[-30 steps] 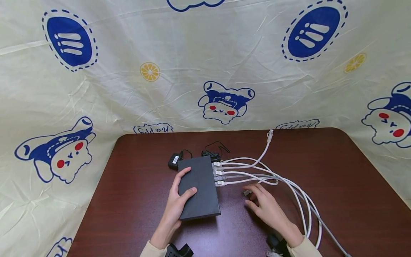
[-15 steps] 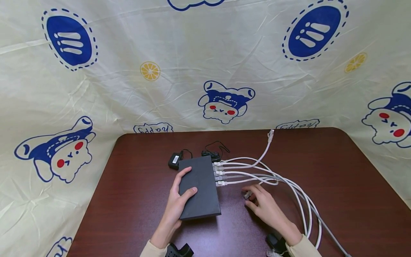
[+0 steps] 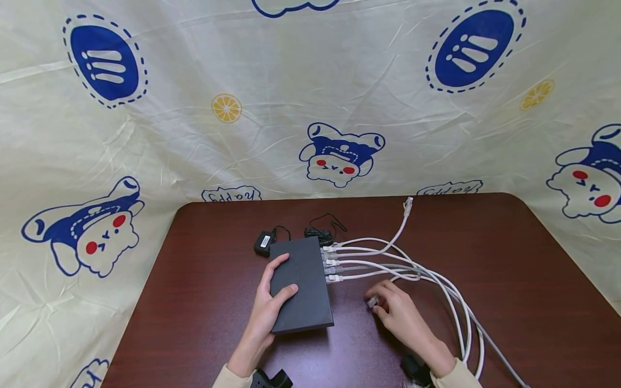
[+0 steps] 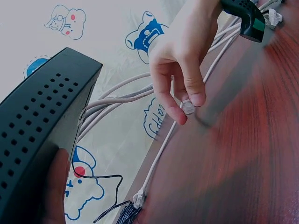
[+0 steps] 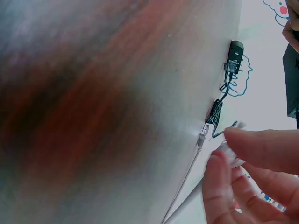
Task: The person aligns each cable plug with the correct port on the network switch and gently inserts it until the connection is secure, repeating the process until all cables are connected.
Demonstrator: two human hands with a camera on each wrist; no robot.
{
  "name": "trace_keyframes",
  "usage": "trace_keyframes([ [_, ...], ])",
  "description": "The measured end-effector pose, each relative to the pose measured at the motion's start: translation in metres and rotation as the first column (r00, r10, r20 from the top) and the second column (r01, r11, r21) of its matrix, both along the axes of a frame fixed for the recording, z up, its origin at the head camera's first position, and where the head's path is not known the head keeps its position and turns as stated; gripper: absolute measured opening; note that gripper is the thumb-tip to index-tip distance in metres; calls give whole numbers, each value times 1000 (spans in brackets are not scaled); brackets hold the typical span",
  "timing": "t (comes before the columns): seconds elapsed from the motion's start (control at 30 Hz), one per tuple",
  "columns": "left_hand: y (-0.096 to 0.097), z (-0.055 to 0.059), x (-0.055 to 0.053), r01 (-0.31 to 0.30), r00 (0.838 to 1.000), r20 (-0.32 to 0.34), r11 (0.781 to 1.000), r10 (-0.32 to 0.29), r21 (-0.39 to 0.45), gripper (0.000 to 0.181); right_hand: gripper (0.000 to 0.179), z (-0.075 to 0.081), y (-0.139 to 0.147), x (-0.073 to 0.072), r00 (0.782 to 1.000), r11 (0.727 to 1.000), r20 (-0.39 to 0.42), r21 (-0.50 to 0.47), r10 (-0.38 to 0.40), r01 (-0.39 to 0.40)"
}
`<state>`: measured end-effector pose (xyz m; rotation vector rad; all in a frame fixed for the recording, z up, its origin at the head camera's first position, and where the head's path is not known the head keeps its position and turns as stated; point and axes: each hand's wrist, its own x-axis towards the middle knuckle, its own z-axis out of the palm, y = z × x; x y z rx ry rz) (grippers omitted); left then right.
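Observation:
A dark grey network switch (image 3: 310, 315) is gripped at its left side by my left hand (image 3: 259, 323), thumb on top. It is tilted and raised above the table. White and grey Ethernet cables (image 3: 368, 249) are plugged along its right side. To the right, my right hand (image 3: 405, 318) pinches a clear Ethernet plug (image 3: 372, 301) between thumb and fingers, apart from the switch. That same plug (image 4: 188, 107) shows between the fingertips in the left wrist view. In the right wrist view the fingers partly cover the plug (image 5: 229, 153).
Behind the switch lie a black power adapter (image 3: 264, 243) and a coiled black cord (image 3: 319, 235). One cable's loose plug (image 3: 408, 202) rests at the table's (image 3: 208, 269) back edge. The cable bundle curves past the right arm toward the front right. A printed sheet (image 3: 271, 64) hangs behind.
My right hand has shifted slightly toward the table's front, and the plug in its fingers has turned into fuller view. The left hand and the switch have hardly moved.

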<state>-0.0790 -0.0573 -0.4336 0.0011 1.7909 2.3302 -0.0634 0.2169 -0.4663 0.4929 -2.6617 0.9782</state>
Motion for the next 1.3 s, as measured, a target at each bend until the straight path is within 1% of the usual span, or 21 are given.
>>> trace_keyframes([
  [0.13, 0, 0, 0, 0, 1000, -1, 1000, 0, 1, 57, 35, 1, -2, 1, 999, 999, -38, -21, 28, -29],
  [0.3, 0, 0, 1, 0, 1000, 0, 1000, 0, 0, 58, 35, 3, -3, 2, 994, 998, -88, -15, 67, -68],
  [0.47, 0, 0, 1, -1, 1000, -2, 1000, 1, 2, 58, 35, 7, -5, 3, 981, 993, -150, 18, 121, -120],
  [0.6, -1, -1, 1, 1, 1000, -3, 1000, -1, 7, 58, 34, 11, -6, 4, 969, 985, -173, 32, 175, -172],
  [0.7, -1, -1, 1, 4, 1000, -4, 1000, -4, 4, 58, 33, 15, -8, 5, 959, 978, -190, 30, 210, -209],
  [0.97, -1, -1, 1, -1, 1000, -5, 1000, 1, -5, 58, 30, 21, -10, 4, 930, 966, -261, 46, 258, -255],
  [1.07, -1, -1, 1, 0, 1000, -4, 1000, 0, -4, 58, 17, 22, -11, 3, 914, 961, -303, 22, 270, -276],
  [1.1, -1, -1, 1, 1, 1000, -5, 1000, -1, -4, 58, 16, 23, -12, 2, 905, 959, -329, 12, 271, -283],
  [1.13, -1, -1, 1, 1, 1000, -5, 1000, -1, -1, 58, 18, 23, -13, 1, 894, 956, -354, -1, 273, -293],
  [1.2, -1, -1, 1, 2, 1000, -4, 1000, -2, 3, 58, 26, 24, -15, 1, 881, 954, -390, -24, 266, -299],
  [1.23, -1, -1, 1, 3, 1000, -4, 1000, -3, 5, 58, 28, 24, -16, 0, 879, 953, -398, -39, 261, -301],
  [1.3, -1, -2, 1, 2, 1000, -4, 1000, -2, 6, 58, 27, 25, -17, 0, 875, 949, -412, -68, 253, -307],
])
